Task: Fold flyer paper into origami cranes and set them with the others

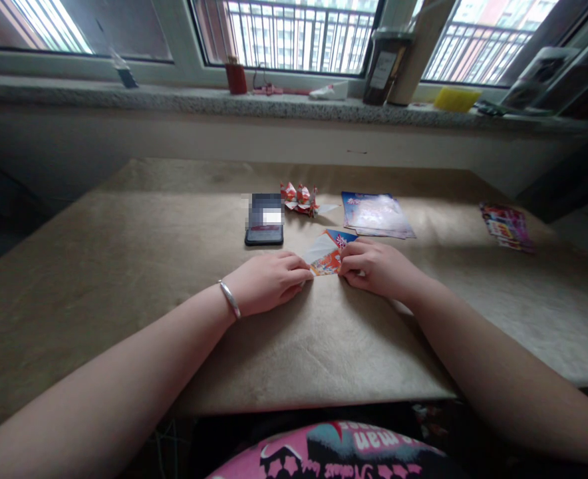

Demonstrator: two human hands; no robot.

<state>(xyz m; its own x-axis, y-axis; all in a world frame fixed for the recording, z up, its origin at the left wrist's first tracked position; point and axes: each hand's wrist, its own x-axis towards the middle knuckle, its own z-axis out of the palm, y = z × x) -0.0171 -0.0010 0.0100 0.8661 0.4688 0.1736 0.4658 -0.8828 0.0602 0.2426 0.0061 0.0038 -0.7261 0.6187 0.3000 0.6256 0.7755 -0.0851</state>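
Note:
A small folded sheet of coloured paper lies on the tan table between my hands. My left hand, with a silver bracelet on its wrist, has curled fingers pinching the paper's left corner. My right hand presses and pinches the paper's right edge with closed fingers. Just beyond the paper lies a dark phone, face up.
Finished folded paper figures sit behind the phone. A stack of printed sheets lies to their right and another colourful sheet far right. The windowsill holds a red cup, a bottle and a yellow object.

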